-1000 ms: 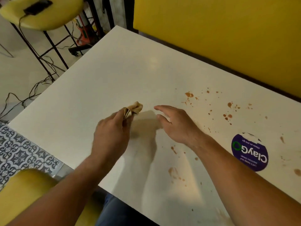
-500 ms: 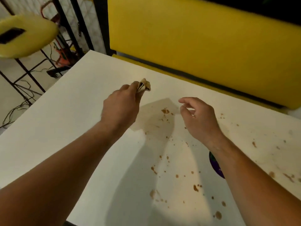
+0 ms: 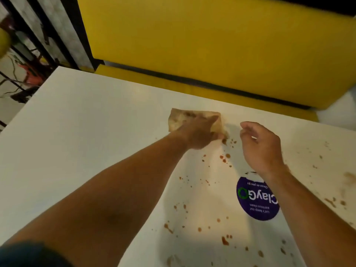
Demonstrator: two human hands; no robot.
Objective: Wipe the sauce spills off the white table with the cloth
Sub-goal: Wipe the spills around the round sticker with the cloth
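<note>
Pressing the cloth (image 3: pixel 179 118) flat against the white bench (image 3: pixel 86 132) near its far edge under the left hand (image 3: pixel 200 132), probably for a broad wiping face, beside the nearest sauce spills (image 3: pixel 224 158); holding the right hand (image 3: pixel 260 147) apart, loosely curled and empty, likely clear of the stroke

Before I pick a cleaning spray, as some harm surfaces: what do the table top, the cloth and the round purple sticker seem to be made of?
Table top: likely white laminate or coated board; smooth, faint sheen, sauce sits on top.
Cloth: thin tan fabric, possibly paper; it creases and shows brown stains.
Purple sticker: printed vinyl or paper; flat, its upper edge torn.
</note>
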